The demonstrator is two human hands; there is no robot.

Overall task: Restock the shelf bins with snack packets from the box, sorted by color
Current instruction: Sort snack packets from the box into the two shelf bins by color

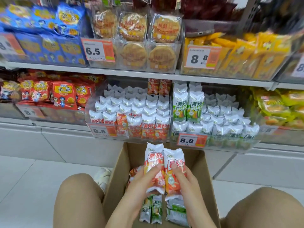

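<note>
A brown cardboard box [118, 171] stands open on the floor between my knees. My left hand [139, 180] grips one orange-and-white snack packet [153, 162] upright above the box. My right hand [184, 176] grips a second orange packet [174, 163] right beside it. Green-and-white packets [156, 209] lie in the box under my hands, with another orange one [134, 172] at the left. On the lower shelf, a clear bin [105, 129] holds orange packets and the bin to its right [217, 142] holds green ones.
Red snack bags [64, 94] fill the bin to the left and yellow bags [279, 106] the one to the right. The upper shelf [148, 74] carries blue bags, round crackers and yellow packs. My bare knees flank the box on a pale tiled floor [24, 178].
</note>
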